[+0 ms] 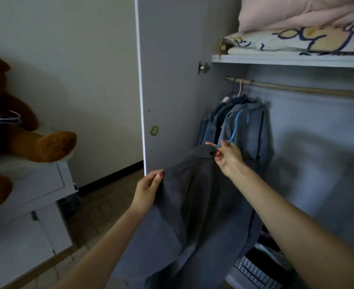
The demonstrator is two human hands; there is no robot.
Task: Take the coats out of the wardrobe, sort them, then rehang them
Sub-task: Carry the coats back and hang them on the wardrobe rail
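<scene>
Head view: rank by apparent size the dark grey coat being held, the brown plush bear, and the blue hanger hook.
1. Dark grey coat, nearest the camera
2. Brown plush bear, partly cropped
3. Blue hanger hook

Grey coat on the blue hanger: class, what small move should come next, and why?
Probably lift the blue hanger up to the wooden rail and hook it beside the coats already hanging. The right hand pinches the hanger at the grey coat collar, the left hand holds its shoulder, and the rail to their right is bare.
</scene>
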